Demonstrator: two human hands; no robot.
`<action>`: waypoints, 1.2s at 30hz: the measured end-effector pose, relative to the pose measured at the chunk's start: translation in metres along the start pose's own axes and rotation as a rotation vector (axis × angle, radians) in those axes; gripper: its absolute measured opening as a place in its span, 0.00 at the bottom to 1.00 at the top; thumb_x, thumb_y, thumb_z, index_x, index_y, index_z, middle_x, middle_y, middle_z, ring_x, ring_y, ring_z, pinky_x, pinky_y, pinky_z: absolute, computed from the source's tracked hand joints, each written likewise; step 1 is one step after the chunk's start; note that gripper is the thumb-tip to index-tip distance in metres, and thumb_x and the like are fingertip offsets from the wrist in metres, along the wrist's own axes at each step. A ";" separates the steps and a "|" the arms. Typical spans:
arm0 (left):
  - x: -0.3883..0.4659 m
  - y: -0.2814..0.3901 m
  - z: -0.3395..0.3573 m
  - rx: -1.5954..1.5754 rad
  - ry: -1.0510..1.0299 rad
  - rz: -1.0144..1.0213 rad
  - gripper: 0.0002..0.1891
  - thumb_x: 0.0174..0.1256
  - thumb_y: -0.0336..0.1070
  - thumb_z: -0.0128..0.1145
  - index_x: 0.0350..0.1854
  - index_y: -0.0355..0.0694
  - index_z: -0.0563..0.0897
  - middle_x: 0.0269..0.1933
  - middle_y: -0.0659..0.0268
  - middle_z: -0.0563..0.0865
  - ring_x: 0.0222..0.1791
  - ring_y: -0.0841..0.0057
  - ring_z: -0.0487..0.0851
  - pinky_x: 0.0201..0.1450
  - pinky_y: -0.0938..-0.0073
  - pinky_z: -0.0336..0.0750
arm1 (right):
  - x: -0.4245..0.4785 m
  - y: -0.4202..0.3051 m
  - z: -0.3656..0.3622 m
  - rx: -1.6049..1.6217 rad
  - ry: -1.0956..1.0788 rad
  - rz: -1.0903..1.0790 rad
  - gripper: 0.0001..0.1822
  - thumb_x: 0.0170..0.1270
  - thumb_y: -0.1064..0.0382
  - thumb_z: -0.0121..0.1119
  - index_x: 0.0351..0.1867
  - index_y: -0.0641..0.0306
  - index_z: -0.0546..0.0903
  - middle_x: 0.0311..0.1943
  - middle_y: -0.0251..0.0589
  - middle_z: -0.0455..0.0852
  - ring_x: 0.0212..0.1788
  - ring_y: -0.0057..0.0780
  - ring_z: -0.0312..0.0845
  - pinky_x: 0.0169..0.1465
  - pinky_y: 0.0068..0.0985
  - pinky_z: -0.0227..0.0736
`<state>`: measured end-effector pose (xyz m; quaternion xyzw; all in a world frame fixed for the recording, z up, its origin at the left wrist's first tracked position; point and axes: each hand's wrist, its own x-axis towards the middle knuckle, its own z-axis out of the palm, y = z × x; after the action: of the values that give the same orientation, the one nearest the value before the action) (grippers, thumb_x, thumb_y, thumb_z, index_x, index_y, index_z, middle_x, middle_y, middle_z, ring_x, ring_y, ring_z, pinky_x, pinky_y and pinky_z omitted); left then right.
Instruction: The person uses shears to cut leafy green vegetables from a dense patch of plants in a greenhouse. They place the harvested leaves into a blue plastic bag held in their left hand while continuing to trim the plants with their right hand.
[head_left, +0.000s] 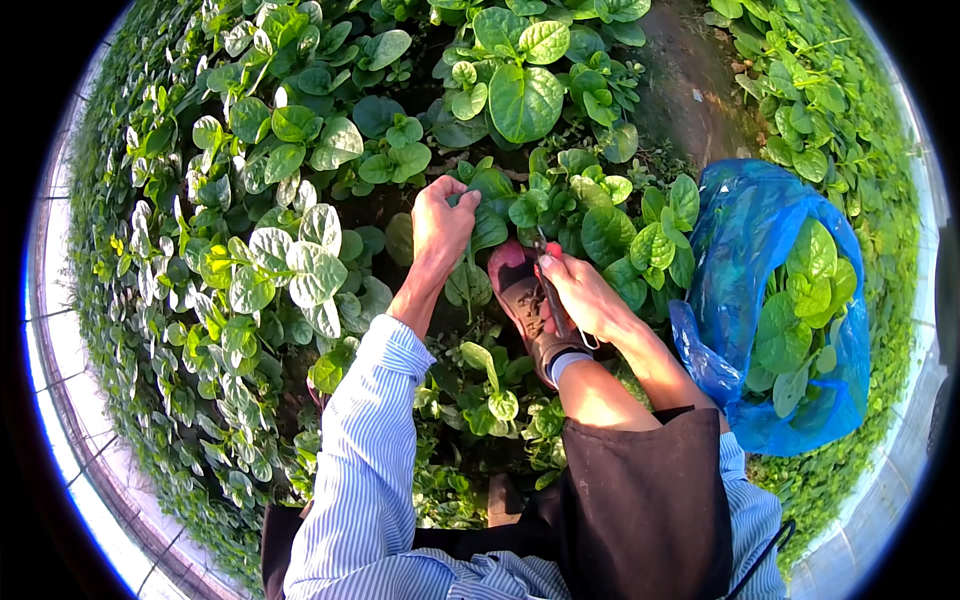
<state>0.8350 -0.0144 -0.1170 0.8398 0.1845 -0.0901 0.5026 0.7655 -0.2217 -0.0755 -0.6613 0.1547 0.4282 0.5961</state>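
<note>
My left hand (444, 217) is closed at the fingertips on a dark green leaf of a leafy plant (491, 191), whose lower part it partly hides. To its right, my right hand (574, 289) grips a small hand tool (553, 296) with dark handles and a thin metal tip, perhaps snips; a pale wire loop shows below the palm. The tool's tip points up towards low broad-leaved plants (544, 206). Whether its blades are apart cannot be told. A blue plastic bag (739, 225) holding cut leafy shoots (795, 322) stands to the right of my right hand.
My brown and pink shoe (525, 300) is among the plants, just beneath my hands. Dense leafy greens (300, 262) spread on the left and more (825, 97) on the far right. A bare soil path (686, 82) runs at the upper right. Pale walls curve along both sides.
</note>
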 end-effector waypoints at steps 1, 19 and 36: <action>0.000 0.000 0.001 0.005 0.007 -0.009 0.12 0.58 0.37 0.65 0.33 0.32 0.80 0.23 0.61 0.80 0.25 0.76 0.75 0.33 0.68 0.72 | 0.006 0.000 0.002 -0.018 0.008 0.016 0.26 0.77 0.42 0.42 0.49 0.68 0.73 0.23 0.38 0.82 0.20 0.25 0.80 0.23 0.22 0.72; -0.097 0.219 0.062 -0.690 -0.760 0.594 0.30 0.63 0.45 0.69 0.60 0.29 0.76 0.51 0.55 0.86 0.50 0.75 0.83 0.54 0.73 0.78 | -0.048 0.010 -0.002 -0.022 -0.110 -0.221 0.14 0.77 0.55 0.47 0.41 0.65 0.75 0.25 0.36 0.78 0.23 0.20 0.73 0.27 0.22 0.71; -0.120 0.093 0.129 0.666 -0.467 1.127 0.36 0.42 0.38 0.76 0.60 0.55 0.79 0.67 0.47 0.63 0.71 0.42 0.57 0.69 0.37 0.58 | -0.134 0.068 -0.115 0.590 0.332 -0.551 0.40 0.72 0.31 0.36 0.71 0.63 0.59 0.32 0.42 0.81 0.33 0.31 0.80 0.42 0.28 0.75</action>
<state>0.7673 -0.1937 -0.0628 0.8757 -0.4300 -0.0457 0.2148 0.6821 -0.3851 -0.0283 -0.5391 0.1822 0.0784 0.8186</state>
